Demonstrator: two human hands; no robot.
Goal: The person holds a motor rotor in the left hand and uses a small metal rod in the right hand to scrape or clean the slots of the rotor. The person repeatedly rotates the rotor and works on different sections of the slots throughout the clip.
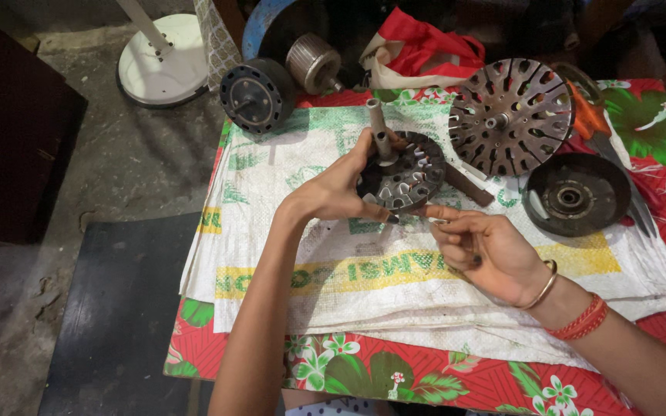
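Left hand [333, 189] fingers gripping slotted motor core [404, 176], right hand [483, 250] fingers pinched narrow at its rim, woven sack [310, 270] beneath

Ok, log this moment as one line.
left hand: holds slotted motor core | right hand: fingertips at core rim | surface: woven sack

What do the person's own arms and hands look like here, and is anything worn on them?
Both forearms are bare, with no sleeves in view. The left hand wears nothing visible. The right hand has a thin metal bangle at the wrist and red-orange thread bands wound just behind it.
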